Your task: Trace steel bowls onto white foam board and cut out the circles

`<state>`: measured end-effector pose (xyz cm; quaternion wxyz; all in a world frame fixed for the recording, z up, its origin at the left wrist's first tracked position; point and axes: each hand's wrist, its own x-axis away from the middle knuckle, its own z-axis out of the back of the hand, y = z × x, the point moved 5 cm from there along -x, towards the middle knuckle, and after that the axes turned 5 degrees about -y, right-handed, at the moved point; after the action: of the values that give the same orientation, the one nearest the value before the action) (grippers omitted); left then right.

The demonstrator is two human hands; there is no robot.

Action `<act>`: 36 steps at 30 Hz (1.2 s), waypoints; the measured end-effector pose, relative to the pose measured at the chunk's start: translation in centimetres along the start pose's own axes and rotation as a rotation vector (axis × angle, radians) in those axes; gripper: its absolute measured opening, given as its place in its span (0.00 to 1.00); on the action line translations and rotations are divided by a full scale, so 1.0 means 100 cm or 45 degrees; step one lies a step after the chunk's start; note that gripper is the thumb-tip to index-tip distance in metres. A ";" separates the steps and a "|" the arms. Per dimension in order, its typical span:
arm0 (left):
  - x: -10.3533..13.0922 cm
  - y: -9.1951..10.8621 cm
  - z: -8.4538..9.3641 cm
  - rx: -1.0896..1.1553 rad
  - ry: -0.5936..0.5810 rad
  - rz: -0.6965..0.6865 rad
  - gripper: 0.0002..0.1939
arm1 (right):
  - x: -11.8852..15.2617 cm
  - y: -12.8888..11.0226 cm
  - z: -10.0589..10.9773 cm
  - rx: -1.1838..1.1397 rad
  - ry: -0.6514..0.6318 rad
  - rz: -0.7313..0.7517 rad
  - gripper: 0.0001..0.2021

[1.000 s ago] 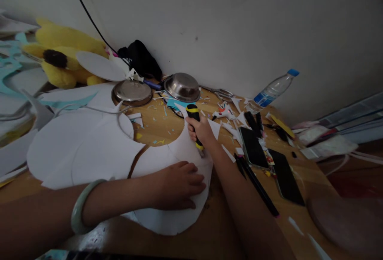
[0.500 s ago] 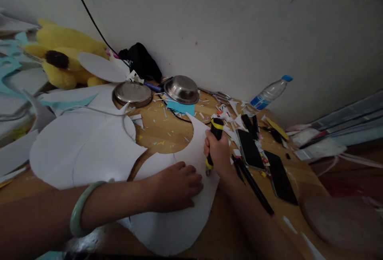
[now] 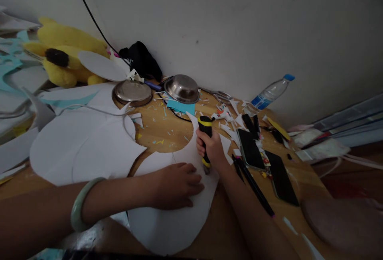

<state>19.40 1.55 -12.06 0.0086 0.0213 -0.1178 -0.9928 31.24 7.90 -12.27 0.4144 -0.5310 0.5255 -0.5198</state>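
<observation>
Cut white sheet (image 3: 176, 228) with curved edges lies on the wooden table, its material either card or thin foam board. My left hand (image 3: 176, 186) rests flat on it, fingers stretched out, a pale green bangle (image 3: 82, 204) round the wrist. My right hand (image 3: 212, 148) is wrapped round the black handle of a utility knife (image 3: 205, 121) with yellow bands. Held nearly upright, the knife has its short metal tip at the sheet, just right of my left fingertips; whether the tip has gone through cannot be seen.
Another curved white sheet (image 3: 86, 144) lies left. Behind are a steel lid (image 3: 133, 93), an upturned steel bowl (image 3: 182, 88) and scissors (image 3: 220, 94). Right are a glue gun (image 3: 223, 114), two dark phones (image 3: 250, 148), a black pen (image 3: 257, 188) and a bottle (image 3: 271, 92). Scraps litter the table.
My right hand has moved left with the knife, whose handle now leans less to the right. The tip is slightly further left and back. My left hand has barely shifted.
</observation>
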 end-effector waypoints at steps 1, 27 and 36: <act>0.000 0.000 0.000 0.014 0.005 -0.011 0.21 | -0.001 0.000 -0.001 0.027 -0.004 -0.005 0.13; 0.003 0.010 0.006 -0.046 0.043 0.043 0.18 | -0.006 -0.007 0.004 0.201 0.151 -0.035 0.10; 0.000 0.011 -0.002 0.000 0.059 -0.009 0.17 | 0.006 0.004 -0.004 0.111 -0.076 -0.059 0.12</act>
<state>19.40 0.45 -12.03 0.0078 0.0448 -0.1173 -0.9921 30.75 7.33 -12.54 0.4405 -0.5397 0.4771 -0.5358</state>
